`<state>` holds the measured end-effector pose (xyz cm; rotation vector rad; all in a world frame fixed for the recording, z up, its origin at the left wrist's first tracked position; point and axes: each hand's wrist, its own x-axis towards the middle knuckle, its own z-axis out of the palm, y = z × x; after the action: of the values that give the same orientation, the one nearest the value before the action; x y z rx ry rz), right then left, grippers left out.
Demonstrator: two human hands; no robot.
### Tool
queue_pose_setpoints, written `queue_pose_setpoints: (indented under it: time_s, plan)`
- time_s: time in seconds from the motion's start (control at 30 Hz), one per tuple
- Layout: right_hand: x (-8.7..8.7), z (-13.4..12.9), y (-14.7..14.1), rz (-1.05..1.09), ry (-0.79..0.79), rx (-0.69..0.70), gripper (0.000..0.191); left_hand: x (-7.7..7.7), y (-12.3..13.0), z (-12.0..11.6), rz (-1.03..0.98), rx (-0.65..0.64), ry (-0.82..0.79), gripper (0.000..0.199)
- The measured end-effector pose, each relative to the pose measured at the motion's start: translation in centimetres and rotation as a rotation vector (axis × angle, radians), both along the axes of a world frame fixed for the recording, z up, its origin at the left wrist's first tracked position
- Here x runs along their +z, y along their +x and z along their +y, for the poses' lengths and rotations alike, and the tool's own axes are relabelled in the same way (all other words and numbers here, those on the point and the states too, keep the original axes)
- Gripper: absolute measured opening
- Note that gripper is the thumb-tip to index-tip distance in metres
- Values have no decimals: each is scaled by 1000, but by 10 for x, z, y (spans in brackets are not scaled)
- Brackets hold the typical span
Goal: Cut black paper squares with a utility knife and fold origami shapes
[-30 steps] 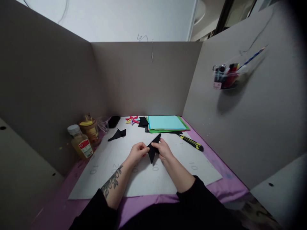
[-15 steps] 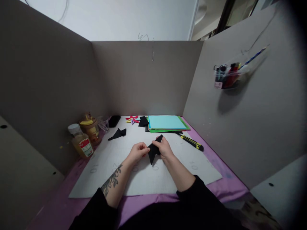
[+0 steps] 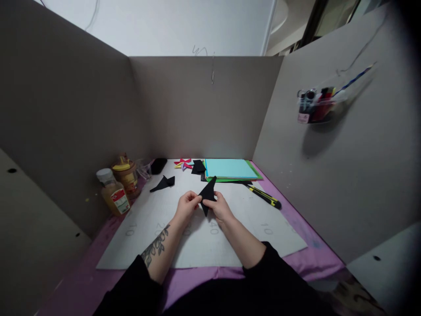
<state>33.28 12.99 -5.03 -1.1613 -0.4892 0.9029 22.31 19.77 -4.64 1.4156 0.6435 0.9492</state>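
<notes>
A folded black paper piece (image 3: 208, 192) with pointed ends is held above the white board. My left hand (image 3: 188, 204) pinches its left edge between thumb and fingers. On its right side, my right hand (image 3: 219, 206) grips it, with the thumb lying across the front. One point of the paper rises up and to the right, and another points down between my hands. A second folded black paper (image 3: 163, 183) lies on the board farther left.
Bottles (image 3: 113, 193) and a clear cup (image 3: 144, 168) stand left, near a black phone (image 3: 158, 166). Colored folded papers (image 3: 183, 164), a paper stack (image 3: 228, 168) and a yellow-black cutter (image 3: 265, 197) lie farther back. A holder (image 3: 315, 107) hangs on the right wall.
The black paper has turned more upright and moved slightly left and away from me. My right hand has shifted lower on it, and my left hand has moved slightly up.
</notes>
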Motion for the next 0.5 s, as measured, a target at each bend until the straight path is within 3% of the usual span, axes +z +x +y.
queue_pose_setpoints:
  time_s: [0.13, 0.3, 0.5]
  plan:
    - [1, -2, -6, 15, 28, 51, 58, -1, 0, 4, -38, 67, -18, 28]
    - [5, -6, -15, -106, -45, 130, 52, -4, -2, 13, -104, 141, -68, 28]
    - [3, -9, -16, -191, 0, 160, 48, 1, -8, 21, -180, 157, -149, 31]
